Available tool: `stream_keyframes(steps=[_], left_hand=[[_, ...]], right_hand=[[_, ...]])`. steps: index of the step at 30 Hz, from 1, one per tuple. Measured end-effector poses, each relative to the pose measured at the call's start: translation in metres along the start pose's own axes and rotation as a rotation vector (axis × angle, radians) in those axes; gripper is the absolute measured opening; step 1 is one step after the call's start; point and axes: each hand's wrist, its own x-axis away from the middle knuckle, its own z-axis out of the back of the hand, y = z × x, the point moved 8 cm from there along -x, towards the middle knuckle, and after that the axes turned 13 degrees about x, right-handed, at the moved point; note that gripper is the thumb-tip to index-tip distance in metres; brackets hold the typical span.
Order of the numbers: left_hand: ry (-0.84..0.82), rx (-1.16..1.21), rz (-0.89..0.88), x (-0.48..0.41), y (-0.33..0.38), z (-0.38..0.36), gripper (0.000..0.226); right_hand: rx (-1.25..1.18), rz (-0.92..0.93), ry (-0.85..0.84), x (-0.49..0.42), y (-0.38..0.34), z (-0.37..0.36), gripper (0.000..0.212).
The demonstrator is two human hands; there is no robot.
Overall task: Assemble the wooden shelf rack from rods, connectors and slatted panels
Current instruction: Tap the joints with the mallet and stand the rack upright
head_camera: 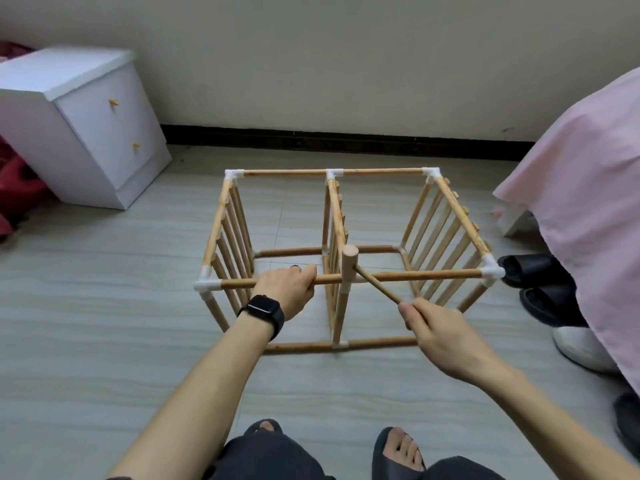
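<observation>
I see rack (pixel 336 202): round pale wooden rods, white plastic connectors (pixel 491 270), slatted panels, on grey wood-grain floor (pixel 138 306) | left hand (pixel 287 289) curled round front top rod (pixel 415 274) | right hand (pixel 440 330) pinching thin handle of cylindrical wooden mallet (pixel 349 265) | white drawer cabinet (pixel 86 133), pink bedcover (pixel 571 185) at sides

The rack (pixel 287 173) stands on the floor (pixel 104 306), three slatted panels upright between rods and white connectors. The left hand (pixel 287 289), with a black watch (pixel 265 311) on its wrist, grips the front rod (pixel 415 275). The right hand (pixel 443 337) holds a mallet (pixel 349 265) by the handle, its head upright against the rod's middle joint. A white nightstand (pixel 86 133) sits at the far left, and a pink cover (pixel 588 174) hangs at the right.
</observation>
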Motion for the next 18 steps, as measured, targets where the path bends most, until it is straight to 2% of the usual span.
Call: stream_keyframes(steps=[1,4,5,6,8,9,10,12,14,15,17,18], left_hand=[[0.0,0.003,0.0,0.0,0.0,-0.001,0.015],[0.001,0.001,-0.006,-0.001,-0.001,-0.003,0.015],[-0.001,-0.001,-0.009,-0.001,-0.001,-0.003,0.015],[-0.002,-0.004,-0.01,-0.001,-0.001,-0.003,0.015],[-0.001,-0.008,-0.013,-0.001,0.0,-0.003,0.015],[0.002,-0.008,-0.013,-0.001,0.0,-0.003,0.015],[0.005,-0.009,-0.014,-0.002,0.0,-0.003,0.015],[0.016,-0.012,-0.01,-0.002,-0.001,-0.003,0.016],[0.014,-0.014,-0.011,-0.002,-0.001,-0.003,0.016],[0.014,-0.014,-0.013,-0.002,-0.001,-0.003,0.016],[0.019,-0.017,-0.012,-0.001,-0.001,-0.004,0.016],[0.024,-0.017,-0.011,-0.002,-0.001,-0.004,0.016]], right_hand=[[-0.03,0.024,0.054,-0.001,-0.003,0.012,0.04],[-0.234,0.154,0.373,0.008,-0.014,0.047,0.04],[-0.252,0.167,0.414,0.013,-0.015,0.049,0.038],[-0.217,0.159,0.374,0.012,-0.015,0.043,0.037],[0.037,0.092,0.109,0.006,-0.009,0.015,0.035],[0.095,0.069,0.039,0.005,-0.004,0.008,0.035],[0.04,0.086,0.061,0.004,-0.004,0.01,0.035],[-0.208,0.176,0.251,0.008,-0.012,0.029,0.034],[-0.192,0.229,0.336,0.015,-0.018,0.032,0.031],[-0.109,0.205,0.287,0.013,-0.018,0.026,0.031],[0.125,0.104,0.072,0.007,-0.009,0.003,0.035],[0.146,0.078,0.012,0.005,-0.005,-0.003,0.037]])
